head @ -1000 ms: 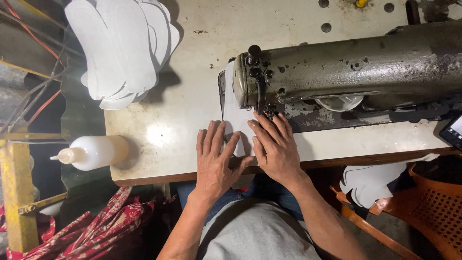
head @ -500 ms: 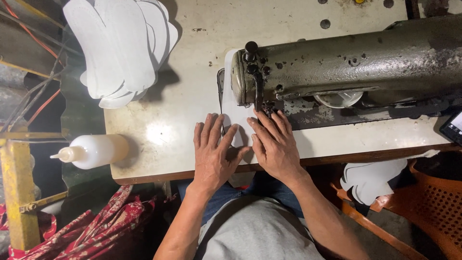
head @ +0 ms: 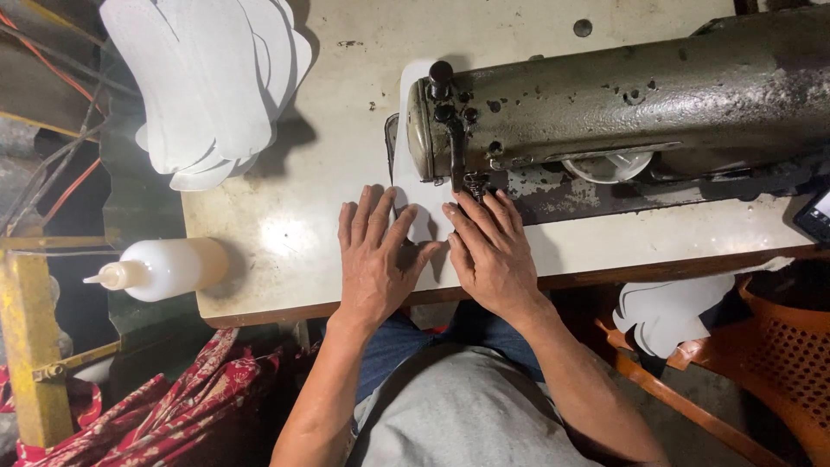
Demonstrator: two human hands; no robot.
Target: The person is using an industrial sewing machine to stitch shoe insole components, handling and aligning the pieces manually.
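Note:
A white fabric piece point(head: 413, 186) lies flat on the worn sewing table point(head: 285, 233), running under the head of a grimy old sewing machine point(head: 622, 104). My left hand point(head: 373, 259) presses flat on the piece to the left of the needle, fingers spread. My right hand point(head: 493, 251) lies flat beside it, fingertips right at the presser foot point(head: 474, 183). Both hands hold the fabric down against the table. Most of the piece is hidden under my palms and the machine head.
A stack of white cut pieces point(head: 207, 86) sits at the table's far left corner. A white squeeze bottle point(head: 160, 268) lies at the left edge. More white pieces point(head: 670, 311) rest on an orange plastic chair point(head: 778, 363) at right. Red patterned cloth point(head: 173, 406) lies lower left.
The white piece has moved further away from me under the machine head, and both hands have followed it forward a little.

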